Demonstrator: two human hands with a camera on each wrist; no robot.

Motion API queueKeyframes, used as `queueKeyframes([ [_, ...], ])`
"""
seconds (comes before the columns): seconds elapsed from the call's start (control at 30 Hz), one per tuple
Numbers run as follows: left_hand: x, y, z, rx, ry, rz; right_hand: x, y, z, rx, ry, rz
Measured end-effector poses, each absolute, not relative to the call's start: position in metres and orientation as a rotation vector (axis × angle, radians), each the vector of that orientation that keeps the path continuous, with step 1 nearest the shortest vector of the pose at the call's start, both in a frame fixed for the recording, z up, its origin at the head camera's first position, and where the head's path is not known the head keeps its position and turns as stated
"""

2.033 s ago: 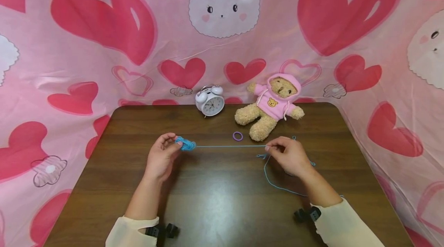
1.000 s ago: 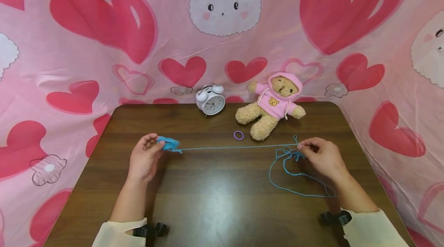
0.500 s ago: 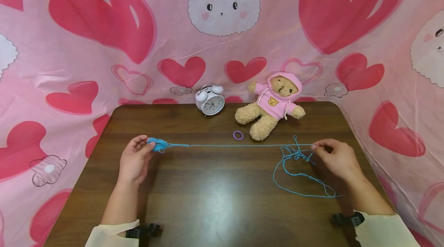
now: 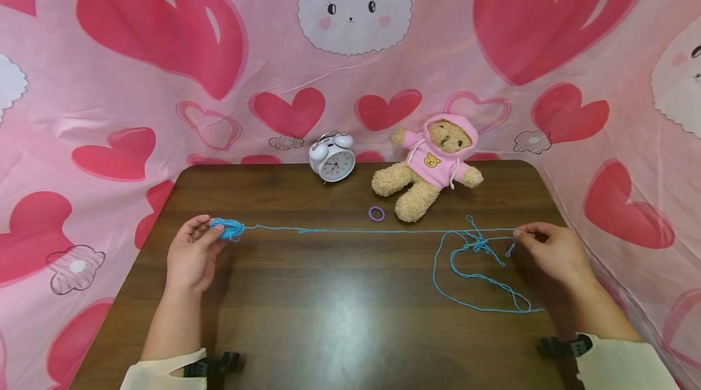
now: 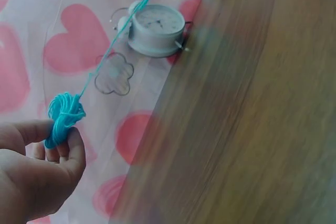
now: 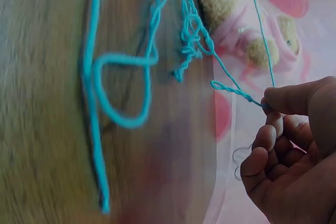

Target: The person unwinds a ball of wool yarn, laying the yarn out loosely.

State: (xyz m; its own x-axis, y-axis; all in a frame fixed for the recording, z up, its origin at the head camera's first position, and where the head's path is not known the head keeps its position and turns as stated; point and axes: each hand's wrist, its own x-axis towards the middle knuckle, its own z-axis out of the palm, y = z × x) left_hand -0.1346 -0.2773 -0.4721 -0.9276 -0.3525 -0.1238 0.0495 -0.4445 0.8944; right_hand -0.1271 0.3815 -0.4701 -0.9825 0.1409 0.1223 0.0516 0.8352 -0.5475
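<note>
My left hand pinches a small bundle of blue yarn between thumb and fingers at the left of the table. From the bundle a single strand runs taut across to my right hand, which pinches it between thumb and forefinger. In the right wrist view a short twisted loop sticks out from that pinch. Loose yarn lies in a tangle on the table just left of the right hand, with a long curve toward the front. A twisted stretch shows along the strand nearer the bundle.
Behind the strand lies a purple ring. A teddy bear in a pink hoodie and a white alarm clock stand along the back of the brown table. Pink heart-patterned cloth surrounds the table.
Both hands have moved apart, left hand leftward and right hand rightward, so the strand between them is much longer. The loose tangle on the right has come into fuller view.
</note>
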Motion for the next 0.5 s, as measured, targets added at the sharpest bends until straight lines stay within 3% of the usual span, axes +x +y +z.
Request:
queueKeyframes([
  [0.5, -0.133, -0.304, -0.472, 0.467, -1.246, -2.380, -0.126, 0.405, -0.476, -0.170, -2.875, 0.841],
])
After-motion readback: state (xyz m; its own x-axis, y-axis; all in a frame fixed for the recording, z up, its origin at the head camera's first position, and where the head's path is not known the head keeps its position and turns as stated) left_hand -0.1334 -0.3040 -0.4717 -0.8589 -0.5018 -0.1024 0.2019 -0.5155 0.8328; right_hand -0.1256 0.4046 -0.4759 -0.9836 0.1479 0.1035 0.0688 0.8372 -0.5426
